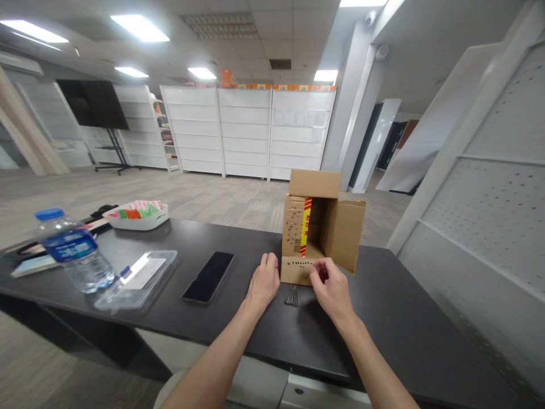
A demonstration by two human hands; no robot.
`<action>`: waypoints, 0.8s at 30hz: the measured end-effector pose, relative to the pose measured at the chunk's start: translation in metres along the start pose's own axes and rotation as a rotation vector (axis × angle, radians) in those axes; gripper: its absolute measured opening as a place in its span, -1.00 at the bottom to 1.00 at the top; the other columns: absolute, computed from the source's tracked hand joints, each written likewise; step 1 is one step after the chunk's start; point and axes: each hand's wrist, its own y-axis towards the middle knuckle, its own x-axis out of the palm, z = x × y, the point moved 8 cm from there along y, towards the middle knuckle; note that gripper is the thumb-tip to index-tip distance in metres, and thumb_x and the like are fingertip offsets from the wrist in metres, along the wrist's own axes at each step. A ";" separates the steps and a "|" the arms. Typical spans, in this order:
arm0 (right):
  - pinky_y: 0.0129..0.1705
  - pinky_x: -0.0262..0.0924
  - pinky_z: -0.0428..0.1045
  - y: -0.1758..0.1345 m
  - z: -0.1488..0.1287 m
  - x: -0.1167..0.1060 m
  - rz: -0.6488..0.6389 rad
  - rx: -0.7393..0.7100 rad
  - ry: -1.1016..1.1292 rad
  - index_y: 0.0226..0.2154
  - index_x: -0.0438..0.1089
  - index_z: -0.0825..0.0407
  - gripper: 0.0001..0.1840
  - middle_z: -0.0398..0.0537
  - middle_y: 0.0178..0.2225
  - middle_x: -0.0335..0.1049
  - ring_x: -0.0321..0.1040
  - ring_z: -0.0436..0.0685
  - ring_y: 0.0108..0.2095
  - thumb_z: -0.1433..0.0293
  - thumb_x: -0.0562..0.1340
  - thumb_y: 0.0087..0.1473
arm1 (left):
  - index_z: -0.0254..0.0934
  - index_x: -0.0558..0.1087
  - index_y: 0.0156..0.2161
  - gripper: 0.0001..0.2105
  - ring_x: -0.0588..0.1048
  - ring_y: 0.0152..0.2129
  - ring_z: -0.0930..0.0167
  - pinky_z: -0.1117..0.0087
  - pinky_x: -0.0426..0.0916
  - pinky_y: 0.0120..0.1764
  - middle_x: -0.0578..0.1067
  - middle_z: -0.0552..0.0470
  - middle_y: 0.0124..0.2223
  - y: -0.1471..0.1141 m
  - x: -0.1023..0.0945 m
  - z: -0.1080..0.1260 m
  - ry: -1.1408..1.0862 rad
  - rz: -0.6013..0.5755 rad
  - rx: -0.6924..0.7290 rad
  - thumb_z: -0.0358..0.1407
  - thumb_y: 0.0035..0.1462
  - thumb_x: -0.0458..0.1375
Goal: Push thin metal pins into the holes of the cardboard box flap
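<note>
While the cardboard box (317, 227) stands near the far edge of our tabletop (395, 318), right of its middle, the opening faces us. One flap rises above it, another swings out to the right, and the lower front flap (293, 275) carries a row of small dark holes. Yellow and red tape (305, 227) runs down the box beside the opening, and more marks dot the face left of it.

Our right hand (330, 281) is at that front flap, thumb and fingertips drawn together; we cannot tell whether they pinch anything. Our left hand (264, 279) lies just beside the box's lower left corner, fingers curled in, and we cannot tell whether it grips something. Between the two hands, on the near side of the box, we see thin metal fasteners (292, 295) side by side.

Left of our left hand lies a dark phone (208, 278), then a clear plastic case (138, 279), then a blue-capped bottle (76, 250) toward the left end. Near the far edge we have a white tray (135, 225) of colourful contents.
</note>
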 end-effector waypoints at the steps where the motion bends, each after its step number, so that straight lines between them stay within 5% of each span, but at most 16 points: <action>1: -0.32 0.17 -0.03 -0.002 -0.001 0.000 -0.031 -0.009 -0.002 -0.36 0.30 0.00 -0.84 -0.09 -0.43 0.38 0.28 0.08 -0.42 0.28 0.09 0.13 | -0.21 0.26 -0.25 -0.85 0.49 -0.24 0.39 0.40 0.34 -0.19 0.39 -0.03 -0.17 0.000 0.000 0.000 -0.002 -0.001 -0.001 -0.48 0.26 -0.10; 15: -0.28 0.22 -0.04 -0.061 -0.007 0.009 -0.247 -0.125 -0.102 -0.34 0.32 -0.03 -0.88 -0.10 -0.37 0.36 0.33 0.08 -0.37 0.41 0.09 0.21 | -0.21 0.25 -0.24 -0.86 0.48 -0.27 0.38 0.39 0.34 -0.22 0.39 -0.04 -0.17 0.001 0.002 -0.002 -0.019 0.000 0.007 -0.48 0.24 -0.09; 24: -0.23 0.25 -0.01 -0.073 -0.014 0.021 -0.360 -0.262 -0.196 -0.28 0.34 -0.02 -0.85 -0.07 -0.30 0.38 0.35 0.12 -0.29 0.49 0.09 0.23 | -0.20 0.24 -0.25 -0.85 0.46 -0.26 0.38 0.39 0.33 -0.20 0.38 -0.03 -0.17 0.001 0.003 -0.004 -0.017 0.007 0.005 -0.50 0.22 -0.09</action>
